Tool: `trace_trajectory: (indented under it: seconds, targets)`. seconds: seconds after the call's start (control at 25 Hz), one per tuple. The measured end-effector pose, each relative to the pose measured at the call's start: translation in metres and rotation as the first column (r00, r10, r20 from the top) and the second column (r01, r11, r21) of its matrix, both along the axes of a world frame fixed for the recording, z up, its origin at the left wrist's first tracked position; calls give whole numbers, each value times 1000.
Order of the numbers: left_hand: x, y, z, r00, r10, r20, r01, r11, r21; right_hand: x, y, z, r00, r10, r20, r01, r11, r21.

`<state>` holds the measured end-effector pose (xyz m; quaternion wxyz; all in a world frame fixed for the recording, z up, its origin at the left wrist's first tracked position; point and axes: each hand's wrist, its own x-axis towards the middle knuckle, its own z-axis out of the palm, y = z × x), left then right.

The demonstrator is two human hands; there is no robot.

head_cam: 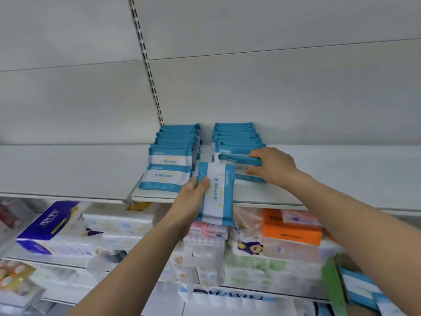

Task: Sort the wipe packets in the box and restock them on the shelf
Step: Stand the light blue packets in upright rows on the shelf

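Observation:
Two rows of blue-and-white wipe packets stand on the white shelf (296, 197): a left row (173, 151) and a right row (237, 137). My left hand (193, 197) grips one wipe packet (217, 192) upright, in front of the shelf edge between the rows. My right hand (271, 165) is closed on the front packet of the right row (239, 159), thumb below and fingers over its top edge. At the bottom right, more wipe packets (362, 290) lie in a box, mostly cut off by the frame.
The lower shelves hold tissue packs, among them a dark blue pack (50, 224) at left and an orange box (293, 233) at right. A green flap (335, 290) stands beside the box. A slotted upright (148, 69) runs up the back panel.

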<state>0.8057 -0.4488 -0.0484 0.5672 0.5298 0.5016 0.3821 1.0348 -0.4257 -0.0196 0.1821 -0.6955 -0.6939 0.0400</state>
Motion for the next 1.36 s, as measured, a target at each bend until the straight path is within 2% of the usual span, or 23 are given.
trace_trajectory:
  seconds: [0.08, 0.24, 0.32, 0.44, 0.52, 0.6, 0.64, 0.72, 0.76, 0.8, 0.88, 0.92, 0.96, 1.04, 1.08, 1.12, 1.16, 1.24, 1.28, 1.36]
  targets:
    - [-7, 13, -4, 1000, 15, 27, -14, 999, -32, -3, 16, -8, 998, -37, 58, 29, 991, 132]
    - [-12, 23, -5, 996, 8, 94, -2, 998, -64, 3, 28, -17, 970, -129, 205, 70, 960, 271]
    - [-11, 25, -3, 997, -34, 65, 38, 996, -75, 3, 28, -21, 960, -149, 238, 71, 950, 305]
    - [-5, 22, 6, 994, -101, 28, 102, 995, -17, 2, 27, -27, 968, -144, 206, 81, 954, 290]
    - [0, 20, 8, 995, -94, 41, 94, 996, 4, 1, 15, -29, 989, -122, 81, 86, 929, 359]
    - [4, 22, 8, 996, -58, 63, 57, 998, 13, -8, -6, -30, 982, -65, -180, 142, 876, 462]
    - [8, 25, 6, 995, -25, 97, 24, 1000, 9, -17, -17, -30, 932, -16, -361, 173, 897, 406]
    - [18, 26, 2, 971, 48, 235, -48, 999, -7, -40, -32, -28, 698, 14, -716, 101, 988, 117]
    - [25, 23, 2, 948, 57, 312, -59, 998, -6, -50, -37, -26, 588, -20, -809, 30, 1000, -3]
    - [31, 21, 2, 927, 50, 371, -56, 998, 5, -55, -39, -25, 528, -54, -847, -17, 997, -74]
    - [40, 15, 5, 910, 36, 412, -58, 997, 43, -54, -39, -18, 473, -77, -878, -23, 995, -99]
    - [42, 14, 8, 923, 48, 383, -79, 995, 67, -48, -37, -13, 477, -74, -876, 7, 997, -81]
    - [41, 13, 8, 950, 73, 302, -110, 988, 109, -40, -35, -9, 520, -69, -851, 38, 998, -57]
    - [34, 16, 2, 993, 121, 9, -118, 951, 285, -21, -28, -3, 693, -84, -716, 73, 996, -47]
    - [29, 17, -4, 977, 127, -171, -45, 908, 417, -13, -24, -3, 784, -103, -612, 81, 995, -64]
    - [26, 17, -12, 928, 118, -354, 97, 840, 534, -8, -19, -4, 850, -107, -516, 83, 994, -69]
    - [26, 17, -19, 841, 106, -531, 271, 766, 583, -5, -15, -7, 895, -97, -435, 83, 995, -50]
    - [31, 17, -28, 605, 107, -789, 534, 681, 501, -5, -9, -14, 969, -66, -237, 86, 994, 75]
    - [34, 18, -31, 515, 116, -849, 588, 673, 449, -5, -6, -19, 991, -58, -122, 80, 981, 179]
    - [40, 20, -31, 437, 128, -891, 605, 691, 396, -1, -1, -29, 996, -52, 67, 26, 940, 340]
